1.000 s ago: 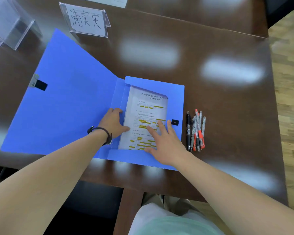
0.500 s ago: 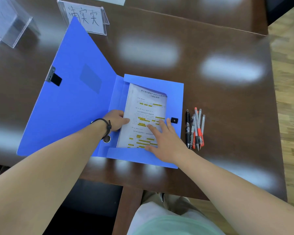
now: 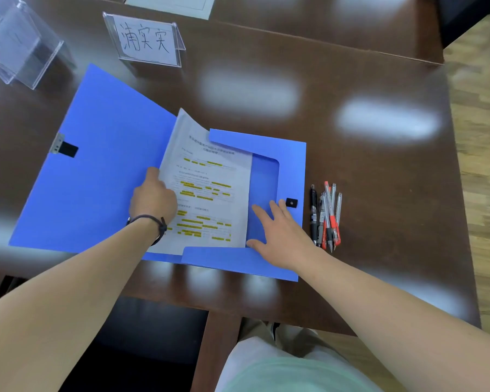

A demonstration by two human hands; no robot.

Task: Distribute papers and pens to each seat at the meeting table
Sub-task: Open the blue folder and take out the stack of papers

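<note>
head view: glossy brown table, wood floor alongside

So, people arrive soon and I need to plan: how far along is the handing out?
Done: the blue folder lies open on the table. In hand: the left hand grips the papers, sliding them out, while the right hand rests flat on the folder's tray. Left: the pens lie bunched, untouched; the place by the name card shows nothing laid out.
</note>
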